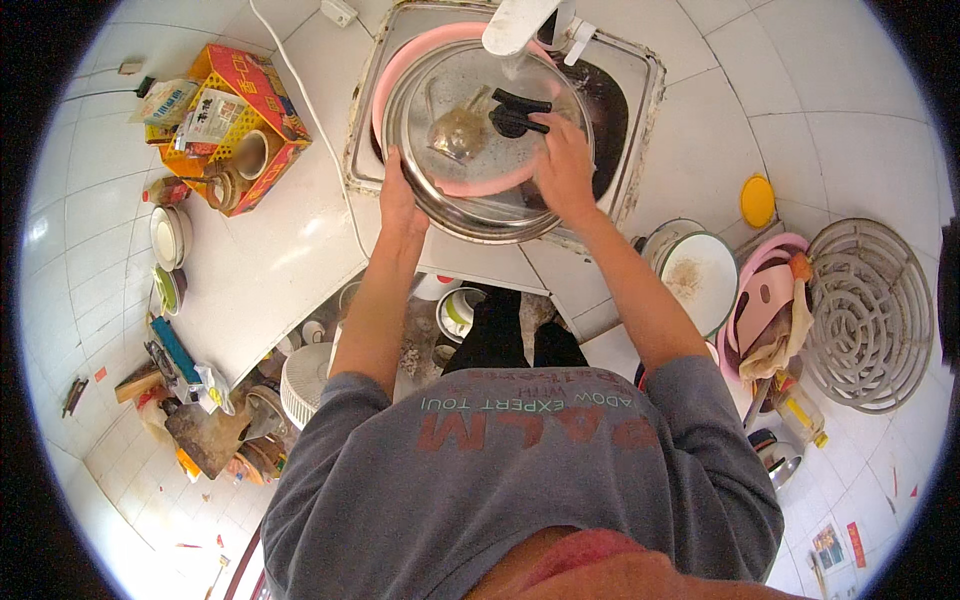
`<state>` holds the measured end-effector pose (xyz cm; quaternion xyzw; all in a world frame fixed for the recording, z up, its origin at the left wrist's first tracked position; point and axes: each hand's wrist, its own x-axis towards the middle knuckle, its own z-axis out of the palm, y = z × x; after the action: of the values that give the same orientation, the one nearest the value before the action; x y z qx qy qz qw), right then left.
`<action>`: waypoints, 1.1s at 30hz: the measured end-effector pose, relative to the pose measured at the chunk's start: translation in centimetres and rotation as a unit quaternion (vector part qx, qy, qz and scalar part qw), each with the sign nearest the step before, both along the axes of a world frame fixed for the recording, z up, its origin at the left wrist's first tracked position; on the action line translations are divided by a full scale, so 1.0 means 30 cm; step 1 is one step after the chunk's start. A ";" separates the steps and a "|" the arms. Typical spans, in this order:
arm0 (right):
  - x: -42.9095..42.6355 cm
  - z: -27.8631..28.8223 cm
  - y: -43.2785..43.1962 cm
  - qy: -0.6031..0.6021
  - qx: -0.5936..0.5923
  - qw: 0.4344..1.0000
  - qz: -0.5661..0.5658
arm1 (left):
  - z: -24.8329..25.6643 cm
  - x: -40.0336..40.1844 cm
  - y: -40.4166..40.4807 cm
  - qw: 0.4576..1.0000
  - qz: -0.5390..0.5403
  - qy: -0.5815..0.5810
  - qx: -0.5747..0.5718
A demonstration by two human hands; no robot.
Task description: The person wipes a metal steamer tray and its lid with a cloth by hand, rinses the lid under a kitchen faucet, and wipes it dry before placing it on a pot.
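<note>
A large round glass pot lid (480,82) with a wide steel rim is tilted over the sink. My left hand (402,193) grips its rim at the lower left, thumb on top and the other fingers mostly hidden underneath. On the right, my right hand (564,166) rests over the glass with its fingers at the end of the lid's black handle (519,112). Beneath the lid, a pink basin (390,86) sits in the steel sink (654,82). A rounded shiny shape shows in or through the glass; what it is I cannot tell.
The white faucet (517,30) overhangs the lid's far edge. A white cable (319,112) crosses the tiled counter beside a red-yellow cardboard box (289,124) of jars and packets. At right stand an enamel basin (709,277), pink basins (724,352) and a round slatted rack (870,315).
</note>
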<state>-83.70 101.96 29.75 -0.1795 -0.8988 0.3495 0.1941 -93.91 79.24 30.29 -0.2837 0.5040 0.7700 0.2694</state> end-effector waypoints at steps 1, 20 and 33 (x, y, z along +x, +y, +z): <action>0.019 0.026 -0.035 0.022 0.007 0.999 0.030 | 0.010 0.001 -0.002 1.000 0.005 -0.008 -0.007; -0.149 -0.146 0.268 -0.064 -0.246 0.967 0.012 | -0.030 -0.027 0.004 0.998 -0.045 0.011 0.033; -0.169 -0.075 0.284 -0.152 -0.213 0.951 0.166 | -0.014 0.024 0.022 0.999 -0.033 -0.010 -0.029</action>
<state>-88.77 110.49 27.50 -0.1160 -0.8397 0.5283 -0.0479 -93.18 79.91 29.88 -0.2820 0.5327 0.7428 0.2915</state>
